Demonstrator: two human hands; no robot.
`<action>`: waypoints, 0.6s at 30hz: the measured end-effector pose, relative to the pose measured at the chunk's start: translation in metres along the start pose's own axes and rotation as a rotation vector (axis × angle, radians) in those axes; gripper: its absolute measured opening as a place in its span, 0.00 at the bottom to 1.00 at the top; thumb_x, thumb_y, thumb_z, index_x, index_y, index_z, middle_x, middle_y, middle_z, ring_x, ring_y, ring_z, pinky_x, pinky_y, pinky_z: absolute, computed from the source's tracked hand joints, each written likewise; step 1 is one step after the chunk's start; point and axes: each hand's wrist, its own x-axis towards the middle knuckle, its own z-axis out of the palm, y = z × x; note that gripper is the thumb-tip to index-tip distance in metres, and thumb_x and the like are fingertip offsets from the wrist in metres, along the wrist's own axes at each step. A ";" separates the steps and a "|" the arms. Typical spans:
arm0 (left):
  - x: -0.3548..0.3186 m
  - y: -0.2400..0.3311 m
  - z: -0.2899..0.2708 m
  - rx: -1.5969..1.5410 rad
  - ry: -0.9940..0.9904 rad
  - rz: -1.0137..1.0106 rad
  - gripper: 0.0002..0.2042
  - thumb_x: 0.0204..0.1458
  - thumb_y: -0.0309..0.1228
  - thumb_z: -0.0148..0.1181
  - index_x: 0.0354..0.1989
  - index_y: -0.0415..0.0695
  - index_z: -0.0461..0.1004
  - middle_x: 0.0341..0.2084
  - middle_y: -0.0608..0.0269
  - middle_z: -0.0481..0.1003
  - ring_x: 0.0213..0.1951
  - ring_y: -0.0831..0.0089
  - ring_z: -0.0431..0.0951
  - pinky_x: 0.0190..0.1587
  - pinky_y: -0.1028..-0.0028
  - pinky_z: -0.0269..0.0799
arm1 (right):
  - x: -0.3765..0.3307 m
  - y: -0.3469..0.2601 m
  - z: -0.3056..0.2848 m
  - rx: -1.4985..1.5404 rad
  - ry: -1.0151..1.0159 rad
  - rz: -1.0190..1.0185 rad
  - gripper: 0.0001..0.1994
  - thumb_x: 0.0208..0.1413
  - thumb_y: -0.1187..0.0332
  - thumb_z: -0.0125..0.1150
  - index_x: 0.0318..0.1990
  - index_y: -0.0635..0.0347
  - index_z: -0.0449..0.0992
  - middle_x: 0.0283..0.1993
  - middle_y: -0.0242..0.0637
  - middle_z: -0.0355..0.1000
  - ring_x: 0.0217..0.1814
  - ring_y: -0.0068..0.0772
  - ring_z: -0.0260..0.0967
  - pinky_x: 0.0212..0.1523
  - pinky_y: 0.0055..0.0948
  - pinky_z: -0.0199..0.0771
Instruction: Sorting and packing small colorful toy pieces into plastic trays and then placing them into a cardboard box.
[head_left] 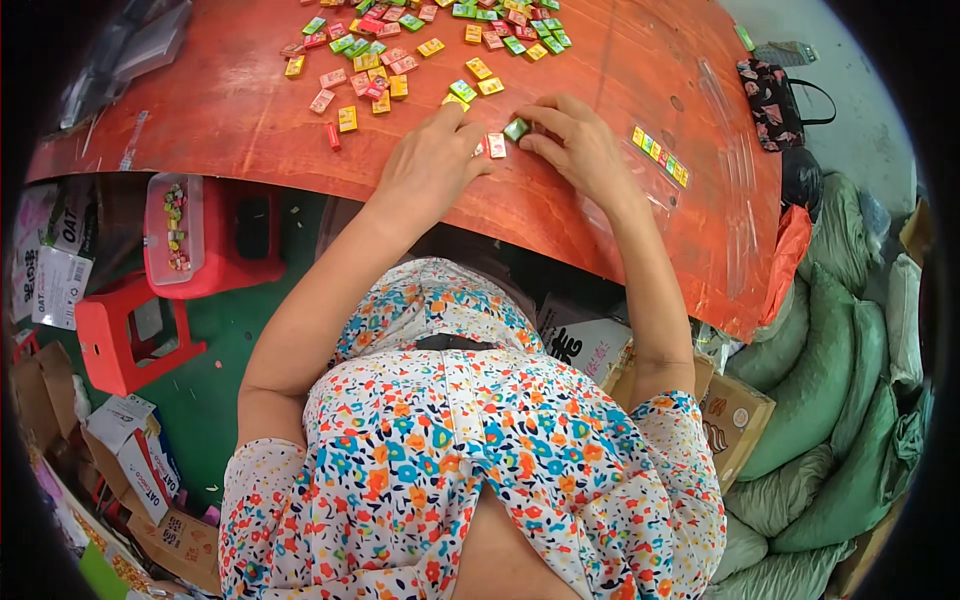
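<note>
Worktop (250, 120), red-orange board: both hands at its near middle. Left hand (432, 160) flat, fingers closed over a small red packet (496, 145). Right hand (578, 145) pinches a green packet (516, 128) between thumb and forefinger. Loose coloured packets (400, 60) scattered beyond; filled clear strip (660, 157) just right.

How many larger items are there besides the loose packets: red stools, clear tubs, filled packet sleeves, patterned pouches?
Red stools: 2
Clear tub: 1
Filled packet sleeve: 1
Patterned pouch: 1
Total: 5
</note>
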 end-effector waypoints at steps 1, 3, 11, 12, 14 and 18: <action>0.001 0.001 0.001 0.001 -0.003 0.001 0.14 0.47 0.36 0.66 0.36 0.39 0.75 0.37 0.52 0.71 0.37 0.52 0.77 0.39 0.58 0.75 | 0.000 0.001 0.003 0.033 0.001 -0.054 0.14 0.53 0.69 0.63 0.48 0.60 0.77 0.46 0.39 0.73 0.45 0.45 0.72 0.45 0.37 0.73; 0.003 0.003 0.002 0.011 -0.001 -0.041 0.14 0.47 0.35 0.66 0.36 0.39 0.76 0.36 0.52 0.71 0.37 0.53 0.77 0.39 0.59 0.76 | -0.001 0.004 0.003 0.046 0.002 -0.063 0.14 0.54 0.70 0.62 0.48 0.59 0.77 0.46 0.39 0.73 0.46 0.45 0.72 0.46 0.37 0.73; 0.005 0.010 0.006 0.125 0.015 -0.034 0.13 0.48 0.33 0.64 0.40 0.42 0.76 0.35 0.54 0.71 0.37 0.56 0.78 0.37 0.60 0.77 | -0.002 0.007 -0.003 0.064 0.004 -0.086 0.14 0.55 0.71 0.59 0.49 0.58 0.77 0.46 0.40 0.72 0.46 0.45 0.71 0.45 0.37 0.72; 0.005 0.010 0.006 0.133 0.014 -0.016 0.13 0.49 0.33 0.64 0.41 0.42 0.77 0.35 0.54 0.71 0.36 0.56 0.78 0.37 0.60 0.77 | -0.002 0.005 -0.001 0.049 -0.011 -0.083 0.13 0.55 0.71 0.59 0.49 0.58 0.77 0.45 0.40 0.72 0.45 0.44 0.72 0.44 0.37 0.73; 0.008 0.011 0.007 0.131 0.007 -0.018 0.13 0.49 0.34 0.63 0.41 0.42 0.77 0.35 0.55 0.71 0.36 0.56 0.78 0.36 0.60 0.77 | -0.004 0.002 0.001 0.035 -0.025 -0.081 0.13 0.56 0.71 0.59 0.49 0.58 0.77 0.44 0.40 0.72 0.45 0.44 0.72 0.43 0.37 0.73; 0.007 0.011 0.010 0.133 0.048 -0.031 0.12 0.50 0.35 0.62 0.39 0.42 0.77 0.34 0.56 0.71 0.35 0.56 0.78 0.35 0.60 0.77 | -0.010 -0.001 0.009 -0.018 0.023 0.034 0.13 0.54 0.68 0.62 0.47 0.60 0.77 0.38 0.43 0.73 0.40 0.44 0.74 0.39 0.37 0.74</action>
